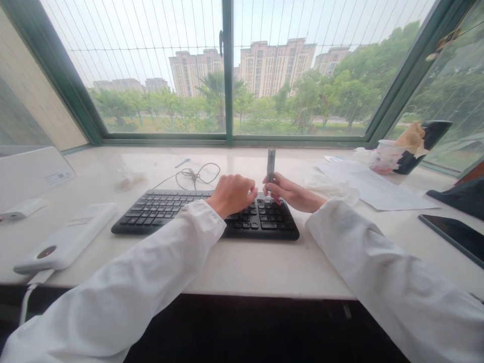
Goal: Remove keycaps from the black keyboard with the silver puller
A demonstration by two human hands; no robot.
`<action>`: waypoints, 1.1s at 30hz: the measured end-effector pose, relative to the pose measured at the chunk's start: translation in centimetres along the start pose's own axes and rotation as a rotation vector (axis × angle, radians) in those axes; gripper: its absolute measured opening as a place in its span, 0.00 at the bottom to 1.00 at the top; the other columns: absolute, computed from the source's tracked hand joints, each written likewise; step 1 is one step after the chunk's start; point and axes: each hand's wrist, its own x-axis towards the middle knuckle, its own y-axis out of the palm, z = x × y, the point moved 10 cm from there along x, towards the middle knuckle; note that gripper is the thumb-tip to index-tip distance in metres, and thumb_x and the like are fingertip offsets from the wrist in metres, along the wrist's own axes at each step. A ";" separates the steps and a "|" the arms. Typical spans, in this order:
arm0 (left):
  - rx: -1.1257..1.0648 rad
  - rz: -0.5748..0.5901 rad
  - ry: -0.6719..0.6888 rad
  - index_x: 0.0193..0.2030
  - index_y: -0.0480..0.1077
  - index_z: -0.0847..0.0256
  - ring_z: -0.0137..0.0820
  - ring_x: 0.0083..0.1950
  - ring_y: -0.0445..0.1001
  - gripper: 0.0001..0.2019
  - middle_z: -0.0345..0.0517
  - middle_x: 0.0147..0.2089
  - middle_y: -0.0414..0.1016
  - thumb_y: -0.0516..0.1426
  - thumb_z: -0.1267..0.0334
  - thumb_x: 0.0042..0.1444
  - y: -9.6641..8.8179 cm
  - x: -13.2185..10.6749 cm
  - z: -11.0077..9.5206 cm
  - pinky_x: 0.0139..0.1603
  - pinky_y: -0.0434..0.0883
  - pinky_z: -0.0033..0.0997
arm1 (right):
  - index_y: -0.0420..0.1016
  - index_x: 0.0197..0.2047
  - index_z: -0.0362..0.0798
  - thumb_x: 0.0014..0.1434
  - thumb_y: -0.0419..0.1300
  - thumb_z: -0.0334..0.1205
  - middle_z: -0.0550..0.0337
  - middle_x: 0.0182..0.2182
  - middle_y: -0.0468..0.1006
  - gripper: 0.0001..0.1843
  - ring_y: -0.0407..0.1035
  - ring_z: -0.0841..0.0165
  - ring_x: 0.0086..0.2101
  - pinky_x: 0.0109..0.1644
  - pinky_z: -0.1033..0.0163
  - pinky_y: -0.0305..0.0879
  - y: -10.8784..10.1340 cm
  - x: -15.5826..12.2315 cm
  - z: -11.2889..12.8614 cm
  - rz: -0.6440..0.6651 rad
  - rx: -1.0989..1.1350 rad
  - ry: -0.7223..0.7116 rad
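A black keyboard (159, 212) lies on the white sill desk (257, 267) in front of me. My left hand (231, 194) rests over the keys right of the keyboard's middle, fingers curled down onto them; whether they pinch anything is hidden. My right hand (293, 193) hovers over the keyboard's right end, closed around a slim grey stick-shaped tool (270, 165) held upright. Both arms wear white sleeves. The keyboard's cable (198, 175) coils behind it.
A white power bank (64, 242) and a small white device (22, 207) lie at the left, a white box (32, 171) behind them. Papers (378, 189), crumpled tissue (333, 187), a cup of rubbish (393, 151) and a dark tablet (454, 234) sit at the right. The window stands behind.
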 end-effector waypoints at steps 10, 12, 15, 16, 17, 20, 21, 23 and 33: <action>-0.109 -0.010 0.031 0.36 0.78 0.54 0.36 0.36 0.76 0.17 0.45 0.40 0.78 0.50 0.54 0.64 -0.3 -0.3 -0.6 0.34 0.63 0.32 | 0.63 0.50 0.51 0.69 0.47 0.50 0.59 0.40 0.73 0.14 0.66 0.69 0.34 0.39 0.62 0.62 0.6 0.1 0.5 0.032 -0.162 -0.152; -0.117 -0.005 0.031 0.38 0.79 0.52 0.35 0.36 0.76 0.16 0.45 0.41 0.77 0.50 0.54 0.64 -0.3 -0.3 -0.6 0.34 0.63 0.32 | 0.64 0.49 0.50 0.68 0.47 0.49 0.58 0.40 0.75 0.13 0.69 0.66 0.40 0.46 0.60 0.62 0.7 -0.1 1.1 0.015 -0.221 -0.167; -0.108 -0.001 0.026 0.38 0.78 0.53 0.35 0.36 0.76 0.16 0.45 0.41 0.76 0.50 0.53 0.64 -0.1 -0.3 -0.4 0.33 0.63 0.31 | 0.63 0.49 0.51 0.68 0.47 0.48 0.58 0.40 0.76 0.13 0.70 0.64 0.42 0.50 0.58 0.61 0.8 -0.2 1.5 -0.014 -0.275 -0.169; -0.104 -0.005 0.025 0.38 0.78 0.53 0.35 0.36 0.76 0.16 0.44 0.41 0.76 0.50 0.53 0.64 -0.1 -0.3 -0.3 0.33 0.63 0.31 | 0.63 0.48 0.51 0.68 0.46 0.48 0.58 0.40 0.76 0.13 0.70 0.64 0.42 0.50 0.58 0.61 0.8 -0.3 1.5 -0.018 -0.287 -0.168; -0.099 -0.011 0.023 0.37 0.78 0.53 0.35 0.36 0.76 0.16 0.44 0.40 0.76 0.50 0.53 0.64 0.0 -0.3 -0.2 0.32 0.62 0.32 | 0.63 0.48 0.51 0.68 0.46 0.49 0.58 0.40 0.76 0.13 0.70 0.64 0.42 0.50 0.57 0.62 0.8 -0.3 1.4 -0.022 -0.299 -0.166; -0.078 -0.028 0.019 0.38 0.78 0.54 0.36 0.35 0.76 0.16 0.43 0.40 0.77 0.50 0.53 0.64 0.2 -0.3 0.0 0.31 0.62 0.32 | 0.62 0.48 0.51 0.68 0.46 0.49 0.57 0.40 0.76 0.13 0.70 0.63 0.41 0.50 0.56 0.62 0.7 -0.3 1.0 -0.041 -0.323 -0.159; -0.075 -0.028 0.021 0.38 0.78 0.54 0.36 0.36 0.76 0.16 0.43 0.40 0.77 0.50 0.53 0.64 0.4 -0.3 0.0 0.31 0.62 0.33 | 0.62 0.49 0.51 0.68 0.46 0.48 0.57 0.40 0.76 0.13 0.70 0.63 0.41 0.49 0.56 0.63 0.6 -0.3 0.8 -0.056 -0.323 -0.157; -0.076 -0.018 0.035 0.39 0.78 0.55 0.36 0.37 0.76 0.15 0.44 0.40 0.77 0.50 0.54 0.63 0.6 -0.3 -0.1 0.32 0.63 0.33 | 0.62 0.49 0.51 0.68 0.45 0.47 0.57 0.39 0.76 0.12 0.70 0.64 0.40 0.49 0.55 0.63 0.2 -0.3 0.6 -0.103 -0.317 -0.152; -0.154 0.032 0.118 0.41 0.78 0.56 0.38 0.44 0.76 0.14 0.47 0.41 0.79 0.51 0.59 0.63 0.5 -0.5 -1.4 0.38 0.68 0.34 | 0.65 0.44 0.49 0.67 0.46 0.49 0.57 0.39 0.76 0.14 0.69 0.64 0.37 0.47 0.56 0.63 -1.5 -0.3 -0.7 -0.283 -0.327 -0.056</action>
